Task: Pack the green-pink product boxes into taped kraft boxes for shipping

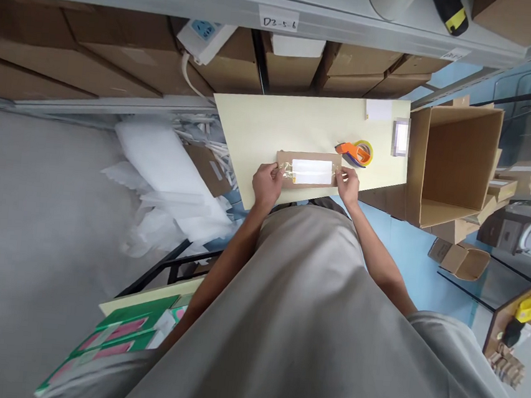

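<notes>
A small flat brown cardboard box (pixel 316 156) lies on the cream tabletop in front of me, with a white label (pixel 312 172) on its top. A shiny strip of clear tape (pixel 287 171) stretches across the label and shows at both its ends. My left hand (pixel 267 183) is closed in a pinch on the tape at the box's left end. At the right end my right hand (pixel 347 185) pinches the tape's other end, fingertips against the box. Just beyond the right hand lies an orange tape dispenser (pixel 352 151) with a yellow-rimmed roll.
A large open carton (pixel 459 167) stands at the table's right edge. White paper (pixel 378 110) and a phone-like object (pixel 400 137) lie on the cream table (pixel 254 120). A power strip (pixel 205 40) hangs from the shelf behind. White foam sheeting (pixel 168 183) piles up at left.
</notes>
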{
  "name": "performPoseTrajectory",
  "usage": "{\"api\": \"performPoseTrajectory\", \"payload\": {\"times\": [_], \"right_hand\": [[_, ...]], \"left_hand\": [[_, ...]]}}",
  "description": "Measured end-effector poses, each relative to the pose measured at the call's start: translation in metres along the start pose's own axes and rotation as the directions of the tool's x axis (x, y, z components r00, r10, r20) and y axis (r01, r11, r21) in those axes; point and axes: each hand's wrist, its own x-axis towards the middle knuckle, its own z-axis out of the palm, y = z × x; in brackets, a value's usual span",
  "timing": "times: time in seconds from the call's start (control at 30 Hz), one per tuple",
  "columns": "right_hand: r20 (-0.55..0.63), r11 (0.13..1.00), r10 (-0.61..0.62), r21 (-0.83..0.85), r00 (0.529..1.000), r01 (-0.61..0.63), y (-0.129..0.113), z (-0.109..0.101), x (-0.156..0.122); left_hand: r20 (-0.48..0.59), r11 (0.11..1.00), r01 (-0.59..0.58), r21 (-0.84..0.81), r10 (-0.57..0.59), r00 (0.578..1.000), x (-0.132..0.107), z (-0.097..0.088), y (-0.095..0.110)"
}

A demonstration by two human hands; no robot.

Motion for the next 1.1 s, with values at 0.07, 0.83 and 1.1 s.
{"api": "performPoseTrajectory", "payload": {"times": [0.07, 0.83, 1.1], "right_hand": [[0.020, 0.998, -0.046, -0.052, 0.999, 0.047, -0.008, -0.004, -0.003], [0.353, 0.956, -0.261, -0.034, 0.899, 0.291, 0.052, 0.024, 0.050], [0.108, 0.809, -0.507, -0.284, 0.855, 0.515, 0.106, -0.012, 0.118]], "left_hand": [[-0.027, 0.999, -0.023, -0.023, 0.023, 0.999, -0.004, -0.010, 0.000], [-0.128, 0.969, 0.096, -0.229, -0.128, 0.983, -0.028, 0.042, -0.065], [-0.467, 0.917, 0.123, -0.379, -0.304, 0.831, -0.056, 0.087, -0.070]]}}
